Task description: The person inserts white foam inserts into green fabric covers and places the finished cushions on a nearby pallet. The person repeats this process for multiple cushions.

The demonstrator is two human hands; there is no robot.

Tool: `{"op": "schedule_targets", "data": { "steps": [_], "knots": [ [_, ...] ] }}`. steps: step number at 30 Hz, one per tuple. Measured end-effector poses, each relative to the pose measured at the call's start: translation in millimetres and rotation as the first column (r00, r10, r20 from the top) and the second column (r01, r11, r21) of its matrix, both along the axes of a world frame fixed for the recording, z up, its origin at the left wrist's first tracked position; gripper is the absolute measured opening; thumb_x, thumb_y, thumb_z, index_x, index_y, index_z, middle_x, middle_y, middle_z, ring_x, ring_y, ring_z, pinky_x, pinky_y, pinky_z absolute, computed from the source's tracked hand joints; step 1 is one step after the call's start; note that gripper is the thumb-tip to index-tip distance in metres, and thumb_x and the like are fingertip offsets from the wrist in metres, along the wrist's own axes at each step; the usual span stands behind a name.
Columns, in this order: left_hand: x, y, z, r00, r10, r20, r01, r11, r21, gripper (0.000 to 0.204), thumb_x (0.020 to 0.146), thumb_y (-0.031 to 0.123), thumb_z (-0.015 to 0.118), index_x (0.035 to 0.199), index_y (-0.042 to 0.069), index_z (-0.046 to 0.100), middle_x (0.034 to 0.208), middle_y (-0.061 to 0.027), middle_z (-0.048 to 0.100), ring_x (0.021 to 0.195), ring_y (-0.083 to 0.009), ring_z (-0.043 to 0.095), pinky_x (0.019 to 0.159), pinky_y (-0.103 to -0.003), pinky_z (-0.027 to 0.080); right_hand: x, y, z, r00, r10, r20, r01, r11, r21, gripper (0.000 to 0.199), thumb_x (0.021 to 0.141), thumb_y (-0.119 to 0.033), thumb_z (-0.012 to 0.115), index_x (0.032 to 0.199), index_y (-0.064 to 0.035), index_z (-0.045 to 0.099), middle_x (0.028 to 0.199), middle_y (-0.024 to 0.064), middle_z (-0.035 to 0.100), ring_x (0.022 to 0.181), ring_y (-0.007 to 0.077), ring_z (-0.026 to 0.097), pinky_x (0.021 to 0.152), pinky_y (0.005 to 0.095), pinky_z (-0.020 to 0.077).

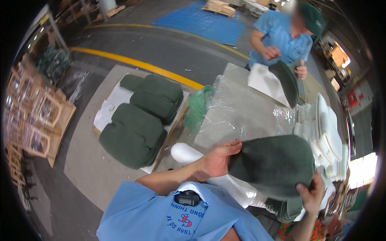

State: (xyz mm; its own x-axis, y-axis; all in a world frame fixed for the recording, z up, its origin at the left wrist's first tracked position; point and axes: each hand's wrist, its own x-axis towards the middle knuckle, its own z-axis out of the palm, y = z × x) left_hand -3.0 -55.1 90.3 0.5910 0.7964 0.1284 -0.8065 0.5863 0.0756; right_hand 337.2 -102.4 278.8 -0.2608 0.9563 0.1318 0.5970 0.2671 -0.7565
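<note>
A dark green seat cushion is held up in front of my chest, over the near edge of a plastic-covered table. My left hand is closed on its left edge, thumb on top. At the lower right corner my right hand grips it, thumb on the upper face and the other fingers partly hidden. More green pieces are stacked below the cushion, near my right forearm. Beside my left wrist lies a white roll, partly covered by my arm.
Across the table a person handles another green cushion and a white sheet. White pads are piled at the right. Stacked green cushions sit on the left, with a green plastic bag beside the table and wooden frames farther left.
</note>
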Motion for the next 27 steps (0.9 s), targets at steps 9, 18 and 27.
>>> {"op": "schedule_targets", "data": {
  "steps": [9,18,27],
  "knots": [
    [-3.1,-38.3,-5.8,0.953,0.087,-0.290,-0.062,0.994,0.094,0.034,0.109,0.022,0.059,0.137,0.002,0.063,0.125,-0.0057,0.071,0.112,-0.0159,0.067,0.099,-0.029,0.051,-76.2,93.9,-66.5,0.985,0.002,-0.175,-0.097,0.838,-0.537,0.057,0.107,-0.056,0.058,0.119,-0.0009,0.063,0.106,0.0078,0.068,0.104,0.0186,0.065,0.092,0.0334,0.0509],
    [-34.4,-47.2,-14.6,0.259,0.426,-0.867,-0.367,0.873,0.320,0.026,0.110,0.018,0.050,0.099,0.002,0.067,0.084,-0.0002,0.064,0.081,-0.0092,0.054,0.074,-0.031,0.047,-135.6,122.9,-176.5,0.856,0.032,-0.516,-0.484,0.402,-0.777,0.044,0.105,-0.045,0.062,0.116,-0.0022,0.064,0.105,0.0076,0.070,0.101,0.0180,0.067,0.090,0.0328,0.0528],
    [-26.6,-49.3,-30.3,0.286,0.434,-0.854,-0.459,0.844,0.275,0.023,0.108,0.022,0.060,0.104,0.002,0.071,0.087,-0.0018,0.068,0.083,-0.0108,0.059,0.076,-0.030,0.048,-163.4,144.8,-181.7,0.782,0.038,-0.623,-0.624,0.058,-0.779,0.032,0.103,-0.034,0.067,0.112,-0.0035,0.065,0.104,0.0074,0.071,0.098,0.0173,0.068,0.089,0.0321,0.0546]
  ]
}}
